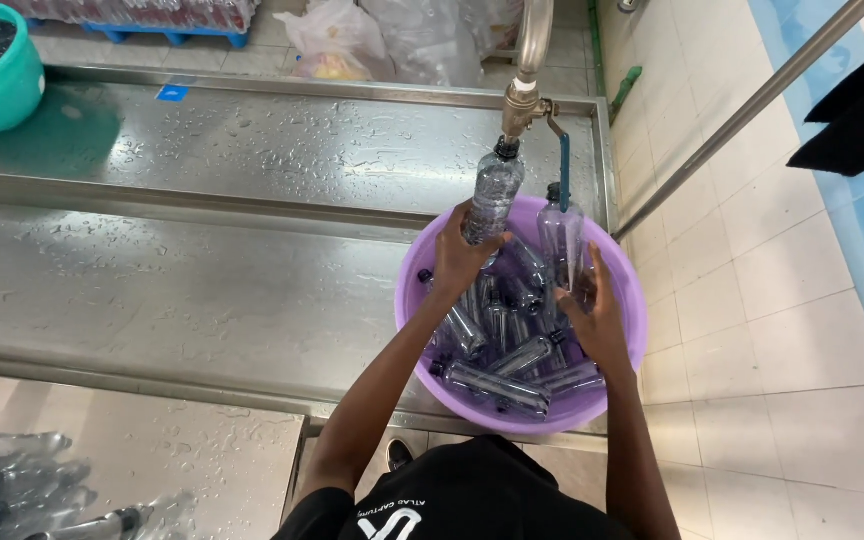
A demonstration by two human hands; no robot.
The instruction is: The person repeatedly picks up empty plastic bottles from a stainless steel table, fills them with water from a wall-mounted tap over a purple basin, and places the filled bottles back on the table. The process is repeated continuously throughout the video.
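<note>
Looking down from the head camera, the person's left hand [464,250] is wrapped around a clear plastic bottle [493,195] and holds it upright, its dark neck pressed up against the brass tap [520,105] that hangs from a pipe above the wet steel trough [202,290]. The right hand [597,305] grips a second clear bottle [560,235], also upright, just beside the first and under the blue tap lever [564,170]. Both bottles stand over a purple basin [627,300] crowded with more empty bottles lying on their sides, and the basin sits on the trough's near ledge at its right end. A teal tub [2,80] with dark contents stands at the far left, and plastic bags [352,35] lie on the floor beyond. As a judgement, the chief risk is spillage: if the neck slips off the tap's mouth, or the bottle overfills, water would run over the hand into the basin and onto the already wet steel, and a wet bottle could slide from the fingers. The basin, perched close to the ledge, might tip if leaned on. Whether water is flowing cannot be made out, nor how full either bottle is. The right hand's fingertips are hidden behind the bottle, and the bottles at bottom left are cut off and blurred.
</note>
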